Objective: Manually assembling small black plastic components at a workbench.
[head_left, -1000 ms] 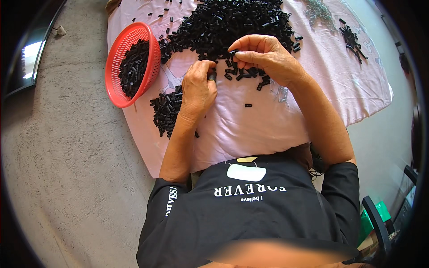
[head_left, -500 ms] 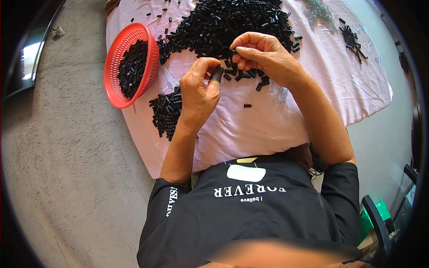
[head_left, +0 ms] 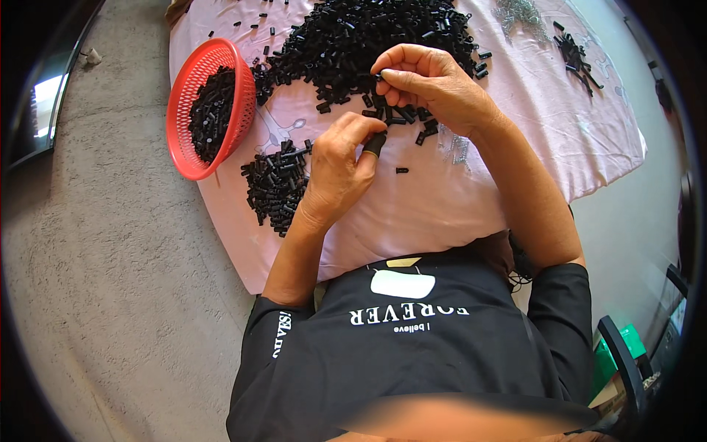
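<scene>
My right hand [head_left: 440, 92] pinches a small black tubular piece [head_left: 379, 76] between thumb and forefinger, just over the near edge of a large heap of such black pieces [head_left: 368, 44]. Nearer to me, on its left, my left hand [head_left: 342, 163] is closed with thumb and forefinger together. A black finger cover [head_left: 374, 143] sits on its thumb; whatever those fingertips hold is too small to make out. Beside the left wrist lies a smaller pile of black tubular pieces [head_left: 276, 184]. One loose black piece [head_left: 402, 170] rests on the pink cloth [head_left: 434, 206] between my forearms.
A red mesh basket [head_left: 177, 118], partly filled with black pieces, stands at the left edge of the cloth-covered table. Thin clear or silvery bits [head_left: 521, 18] lie at the far right, near a small bunch of longer black parts [head_left: 577, 59]. Grey floor borders the left side.
My left hand has moved right and slightly toward me, its thumb and forefinger still together. My right hand has shifted a little up and left, still pinching its small piece.
</scene>
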Motion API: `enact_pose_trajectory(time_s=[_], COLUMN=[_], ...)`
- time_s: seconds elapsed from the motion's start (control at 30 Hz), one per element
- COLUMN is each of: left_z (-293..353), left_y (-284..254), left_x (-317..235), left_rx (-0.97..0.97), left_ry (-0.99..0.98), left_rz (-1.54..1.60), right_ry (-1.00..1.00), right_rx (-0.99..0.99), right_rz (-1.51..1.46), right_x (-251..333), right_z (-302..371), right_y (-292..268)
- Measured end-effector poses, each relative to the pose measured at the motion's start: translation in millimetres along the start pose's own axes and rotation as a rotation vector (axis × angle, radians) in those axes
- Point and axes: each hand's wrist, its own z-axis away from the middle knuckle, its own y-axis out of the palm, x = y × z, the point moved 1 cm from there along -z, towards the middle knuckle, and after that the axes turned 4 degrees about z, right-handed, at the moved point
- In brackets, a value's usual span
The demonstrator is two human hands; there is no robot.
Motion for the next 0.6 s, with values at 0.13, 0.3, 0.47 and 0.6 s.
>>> enact_pose_trajectory(time_s=[0.13,0.3,0.47,0.6], left_z=[4,-2,-11,-15], left_y=[10,23,44,55], left_x=[1,-5,-23,-24], left_rx=[0.05,0.028,0.078,0.103], left_ry=[0.002,0.109,0.23,0.282], left_rz=[0.012,0.044,0.029,-0.028], right_ry=[-0.009,-0.041,-0.043,-0.042], right_rx=[-0.055,-0.072,-0.083,-0.083], right_rz=[0.004,-0.016,-0.027,-0.01], right_x=[-2,-2,-3,-1], right_z=[0,-2,-2,-2], right_y=[-3,-7,-6,-6])
